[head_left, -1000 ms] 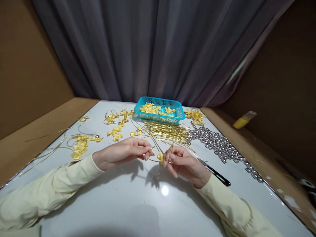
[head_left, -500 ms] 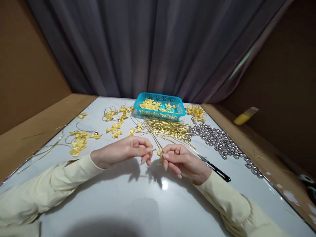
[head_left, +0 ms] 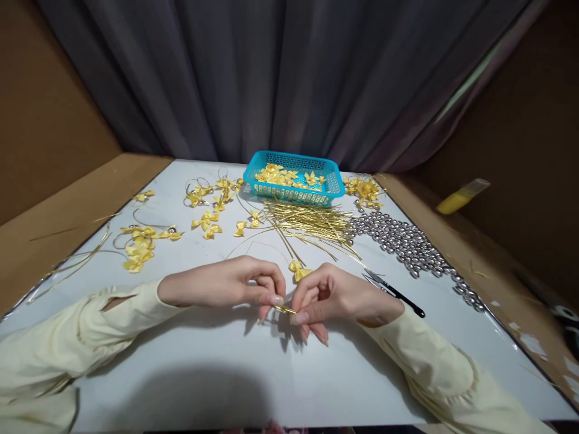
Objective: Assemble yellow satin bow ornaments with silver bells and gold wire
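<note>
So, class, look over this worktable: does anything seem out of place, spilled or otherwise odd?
Mildly, yes: the silver oval beads lie loose, straggling toward the right edge of the white table, rather than in a container. At left, a few gold cords stray across the edge. Nothing looks clearly damaged.

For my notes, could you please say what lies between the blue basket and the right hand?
The head view shows gold cords, then yellow ribbon.
</note>
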The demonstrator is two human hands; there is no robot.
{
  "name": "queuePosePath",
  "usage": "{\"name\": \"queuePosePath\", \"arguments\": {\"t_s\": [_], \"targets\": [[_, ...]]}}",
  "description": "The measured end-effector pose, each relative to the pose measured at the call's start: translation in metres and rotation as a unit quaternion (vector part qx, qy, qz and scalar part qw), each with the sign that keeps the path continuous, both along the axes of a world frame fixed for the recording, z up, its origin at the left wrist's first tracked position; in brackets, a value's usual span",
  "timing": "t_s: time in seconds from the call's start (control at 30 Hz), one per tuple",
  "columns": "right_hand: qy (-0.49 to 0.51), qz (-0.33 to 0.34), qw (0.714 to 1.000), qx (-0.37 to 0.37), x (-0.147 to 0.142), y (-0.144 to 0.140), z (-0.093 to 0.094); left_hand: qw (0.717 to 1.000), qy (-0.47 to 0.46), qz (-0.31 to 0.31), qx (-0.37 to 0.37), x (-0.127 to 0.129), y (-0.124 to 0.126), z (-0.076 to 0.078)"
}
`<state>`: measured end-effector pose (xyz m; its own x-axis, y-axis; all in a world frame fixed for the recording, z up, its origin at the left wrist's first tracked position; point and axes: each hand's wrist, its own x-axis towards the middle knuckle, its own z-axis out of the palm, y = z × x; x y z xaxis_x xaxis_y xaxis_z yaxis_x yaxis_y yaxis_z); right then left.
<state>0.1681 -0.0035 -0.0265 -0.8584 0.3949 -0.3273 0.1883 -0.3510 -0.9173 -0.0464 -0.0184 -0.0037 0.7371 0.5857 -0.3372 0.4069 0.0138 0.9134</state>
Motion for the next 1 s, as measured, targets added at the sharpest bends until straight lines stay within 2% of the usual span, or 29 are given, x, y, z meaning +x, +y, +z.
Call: {"name": "queuePosePath", "arguments": {"t_s": [0.13, 0.37, 0.77, 1.0], "targets": [[0.0, -0.003, 1.0, -0.007, -0.0008, -0.0006, -0.0002, 0.999, 0.026, -0.023, 0.036, 0.0019, -0.0021, -0.0013], [-0.002, 0.001, 1.0, -0.005, 0.0, 0.0002, -0.0008, 0.996, 0.044, -0.009, 0.082, 0.0056, -0.0043, -0.0008], [-0.014, -0.007, 1.0, 0.002, 0.0003, 0.0, -0.0015, 0.996, 0.043, -0.013, 0.078, 0.0052, -0.0047, 0.0022], [-0.023, -0.004, 1.0, 0.009, -0.0011, -0.0006, -0.0014, 0.993, 0.052, -0.028, 0.104, 0.0045, -0.0073, -0.0033]]}}
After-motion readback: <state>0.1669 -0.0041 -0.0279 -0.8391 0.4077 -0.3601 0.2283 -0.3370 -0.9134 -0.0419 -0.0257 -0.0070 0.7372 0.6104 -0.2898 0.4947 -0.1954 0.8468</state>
